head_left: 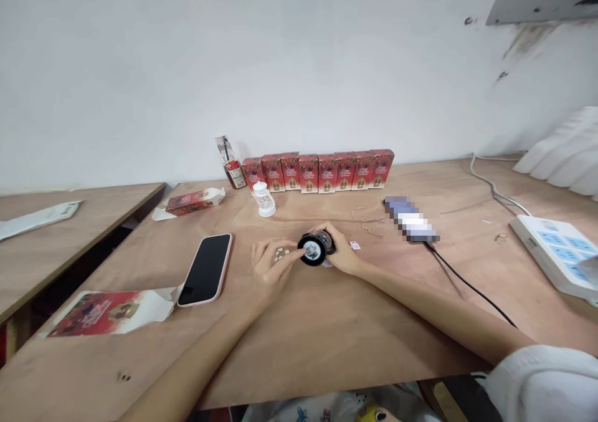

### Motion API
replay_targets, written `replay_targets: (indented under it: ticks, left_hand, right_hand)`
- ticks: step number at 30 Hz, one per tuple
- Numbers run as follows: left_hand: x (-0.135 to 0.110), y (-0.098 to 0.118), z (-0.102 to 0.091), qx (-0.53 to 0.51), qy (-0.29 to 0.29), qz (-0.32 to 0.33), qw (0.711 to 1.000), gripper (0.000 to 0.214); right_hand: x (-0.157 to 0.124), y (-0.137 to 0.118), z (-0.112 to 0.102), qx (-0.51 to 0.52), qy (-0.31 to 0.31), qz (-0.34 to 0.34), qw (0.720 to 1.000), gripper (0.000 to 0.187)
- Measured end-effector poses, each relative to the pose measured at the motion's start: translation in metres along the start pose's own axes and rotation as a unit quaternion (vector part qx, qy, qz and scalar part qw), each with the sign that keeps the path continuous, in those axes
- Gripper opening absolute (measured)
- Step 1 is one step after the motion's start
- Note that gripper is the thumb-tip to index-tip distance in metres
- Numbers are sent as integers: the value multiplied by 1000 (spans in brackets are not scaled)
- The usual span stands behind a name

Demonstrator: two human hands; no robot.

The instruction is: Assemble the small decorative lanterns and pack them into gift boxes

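Observation:
My right hand [343,252] is closed around a small black lantern [330,241], tipped so that its round base [312,250] faces me. A pale disc with small dark and silvery parts shows inside the black rim. At the base's left edge, the fingertips of my left hand [272,263] come together; whatever they pinch is too small to make out. Several small silvery button cells [280,254] show between its fingers and thumb, and whether they lie in the hand or on the table is unclear. Small white tags [355,245] lie by my right hand.
Several red boxes [318,172] line the wall, with a white lantern [264,201] and a bottle [233,171] nearby. Opened boxes [112,313] and a phone [205,271] lie left. Right are bent wires [369,222], another phone [411,219] on a cable and a power strip [555,250].

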State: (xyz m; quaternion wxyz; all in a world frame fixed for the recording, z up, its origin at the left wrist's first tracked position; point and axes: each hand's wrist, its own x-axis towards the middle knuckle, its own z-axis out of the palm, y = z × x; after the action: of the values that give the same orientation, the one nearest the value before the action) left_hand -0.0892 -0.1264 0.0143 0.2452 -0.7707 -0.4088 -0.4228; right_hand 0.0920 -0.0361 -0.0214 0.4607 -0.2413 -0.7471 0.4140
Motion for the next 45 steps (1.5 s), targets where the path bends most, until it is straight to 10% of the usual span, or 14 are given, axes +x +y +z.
replay_targets:
  ticks: [21, 26, 34, 45]
  left_hand:
    - [-2, -9, -1, 40, -75, 41, 996, 18]
    - [-2, -22, 2, 30, -34, -46, 998, 17]
    - [-16, -77, 14, -53, -318, -237, 916, 25]
    - [-20, -63, 24, -57, -316, -243, 915, 14]
  right_hand:
    - [1, -1, -1, -7, -39, 13, 999, 31]
    - [1, 6, -2, 2, -20, 35, 999, 28]
    - [4, 19, -2, 32, 67, 102, 992, 29]
    - [5, 26, -2, 40, 70, 113, 990, 35]
